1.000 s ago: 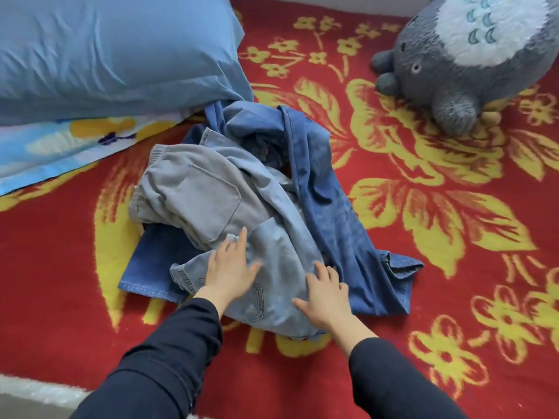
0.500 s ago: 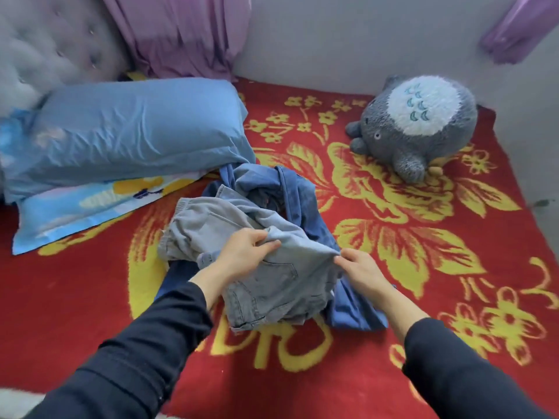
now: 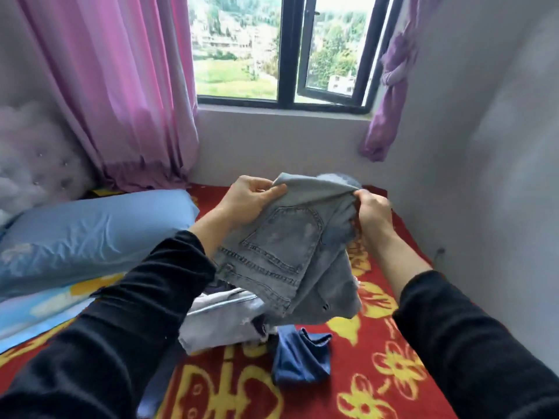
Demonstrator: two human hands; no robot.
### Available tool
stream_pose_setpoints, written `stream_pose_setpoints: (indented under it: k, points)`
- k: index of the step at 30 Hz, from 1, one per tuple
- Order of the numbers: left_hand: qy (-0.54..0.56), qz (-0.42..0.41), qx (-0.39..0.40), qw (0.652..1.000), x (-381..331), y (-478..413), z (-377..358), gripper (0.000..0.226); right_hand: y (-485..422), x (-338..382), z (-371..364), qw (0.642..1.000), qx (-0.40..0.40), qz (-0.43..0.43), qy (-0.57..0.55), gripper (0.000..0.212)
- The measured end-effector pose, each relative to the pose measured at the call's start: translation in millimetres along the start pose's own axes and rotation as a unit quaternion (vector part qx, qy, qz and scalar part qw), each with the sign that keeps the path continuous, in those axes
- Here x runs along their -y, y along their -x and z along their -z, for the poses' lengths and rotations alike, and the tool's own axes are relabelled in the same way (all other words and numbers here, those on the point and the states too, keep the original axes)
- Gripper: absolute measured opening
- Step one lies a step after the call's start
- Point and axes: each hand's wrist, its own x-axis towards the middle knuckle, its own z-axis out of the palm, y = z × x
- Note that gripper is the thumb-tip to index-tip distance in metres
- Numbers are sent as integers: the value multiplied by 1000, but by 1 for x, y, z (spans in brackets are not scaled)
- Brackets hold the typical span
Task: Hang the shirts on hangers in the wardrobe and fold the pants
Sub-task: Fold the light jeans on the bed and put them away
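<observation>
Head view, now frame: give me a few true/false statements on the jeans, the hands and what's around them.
1. The left hand and the right hand both grip the light jeans near the top edge. True.
2. The light jeans lie flat on the red blanket. False: they are held up in the air, the lower part hanging toward the clothes below.
3. A dark blue garment lies on the red blanket below the light jeans. True.
4. The blue pillow sits to the right of the light jeans. False: it is on the left, under the pink curtain.
</observation>
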Motion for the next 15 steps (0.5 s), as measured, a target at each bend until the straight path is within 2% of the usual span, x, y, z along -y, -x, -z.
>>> stream_pose_setpoints:
  k: [2, 4, 6, 8, 10, 12, 15]
  points:
    - [46, 23, 28, 998, -10, -3, -30, 19, -17, 6, 28, 999, -33, 25, 16, 29]
    - [101, 43, 36, 993, -9, -2, -72, 17, -29, -7, 63, 993, -21, 34, 113, 28]
    - [96, 74, 21, 992, -1, 1, -124, 14, -31, -32, 103, 981, 48, 8, 190, 14]
    - [76, 126, 18, 989, 10, 4, -182, 15, -23, -59, 145, 953, 151, -32, 262, 21]
    - [77, 168, 30, 982, 15, 7, -240, 21, -8, -86, 188, 910, 270, -93, 302, 24]
    - [83, 197, 41, 976, 14, 7, -287, 28, 6, -111, 222, 871, 355, -169, 294, 35]
    - [94, 235, 51, 966, 4, 2, -327, 29, 14, -134, 253, 870, 383, -234, 203, 52]
